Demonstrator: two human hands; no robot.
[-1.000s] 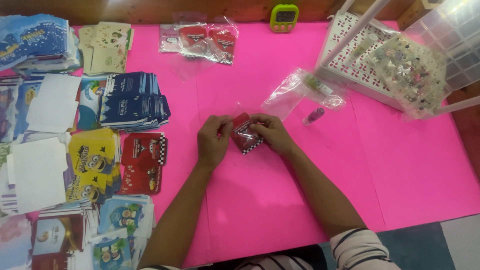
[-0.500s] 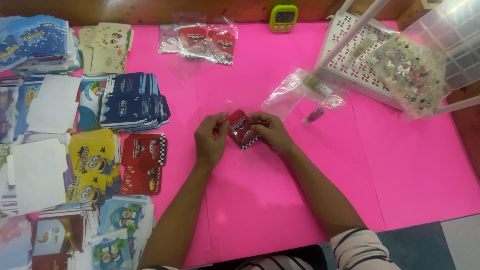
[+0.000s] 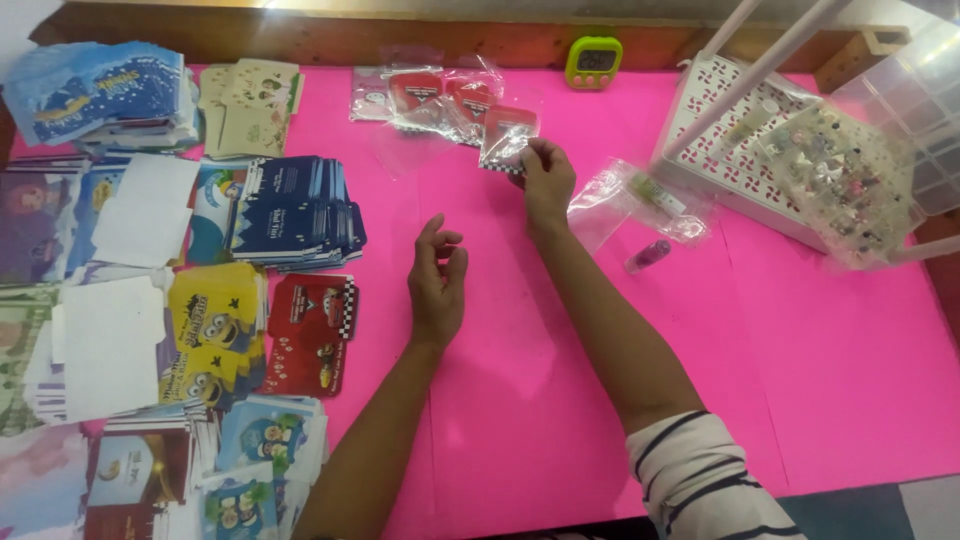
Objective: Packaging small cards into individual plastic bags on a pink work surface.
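Right hand (image 3: 548,180) reaches forward, pinching a red packet (image 3: 507,137); left hand (image 3: 437,282) rests loosely open, empty.

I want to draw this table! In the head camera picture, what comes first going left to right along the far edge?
Blue card stack → tan card pile → finished clear packets → red packet in the right hand → green timer → white basket → clear compartment box.
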